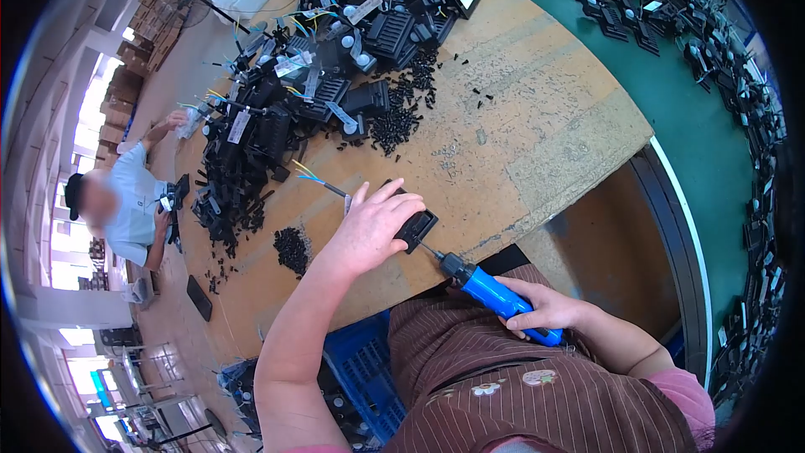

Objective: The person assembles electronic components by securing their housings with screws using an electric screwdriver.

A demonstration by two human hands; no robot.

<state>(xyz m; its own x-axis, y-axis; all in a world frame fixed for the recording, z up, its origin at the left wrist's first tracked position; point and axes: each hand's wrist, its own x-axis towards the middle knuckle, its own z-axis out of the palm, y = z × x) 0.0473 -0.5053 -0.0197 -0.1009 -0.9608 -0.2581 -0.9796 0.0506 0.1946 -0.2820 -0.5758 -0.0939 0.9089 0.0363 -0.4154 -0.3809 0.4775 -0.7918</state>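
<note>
My left hand [373, 226] is wrapped over a small black housing [417, 231] on the table, its fingers hiding most of the part. From under this hand runs a dark cable [329, 186] ending in bare coloured wires. My right hand [541, 309] grips a blue electric screwdriver [495, 291]. The thin bit points at the lower edge of the black housing; whether it touches a screw there is too small to tell. A pile of small black parts [291, 252] lies to the left of my left wrist.
A large heap of black lamp housings [277, 117] with wires covers the table's far left. Loose black screws or plugs [394, 122] spread beside it. A co-worker [126, 193] stands at left. A blue crate [365, 369] sits below the table edge. More lamps [620, 0] line a green surface.
</note>
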